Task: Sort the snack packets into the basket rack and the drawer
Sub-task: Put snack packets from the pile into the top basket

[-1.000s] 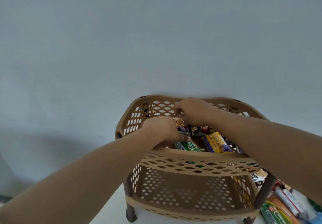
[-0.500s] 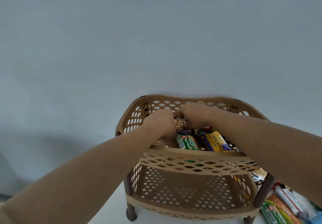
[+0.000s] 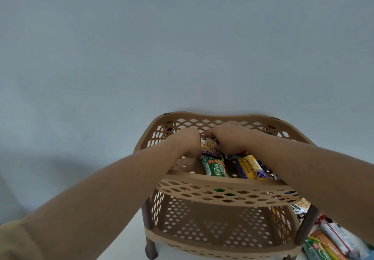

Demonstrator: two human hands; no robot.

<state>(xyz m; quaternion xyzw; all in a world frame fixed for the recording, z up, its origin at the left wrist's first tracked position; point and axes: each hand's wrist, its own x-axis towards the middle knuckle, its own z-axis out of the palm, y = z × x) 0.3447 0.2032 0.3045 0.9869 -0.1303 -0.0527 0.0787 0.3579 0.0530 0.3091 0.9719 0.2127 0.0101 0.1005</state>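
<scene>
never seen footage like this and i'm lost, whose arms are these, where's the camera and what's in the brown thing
No machine: a person's two bare arms, filmed by a wide-angle camera on their head, looking forward and down. Both reach into the top tier of a brown basket rack. The right hand grips a peanut packet; the left hand touches it, fingers hidden. A green packet and a yellow packet lie in that tier. More packets lie on the floor, lower right.

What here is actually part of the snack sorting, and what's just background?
Part of the job: left hand and right hand, both holding the peanut packet; green packet and yellow packet in the basket rack; loose packets at lower right.
Just there: grey wall; pale floor.
</scene>
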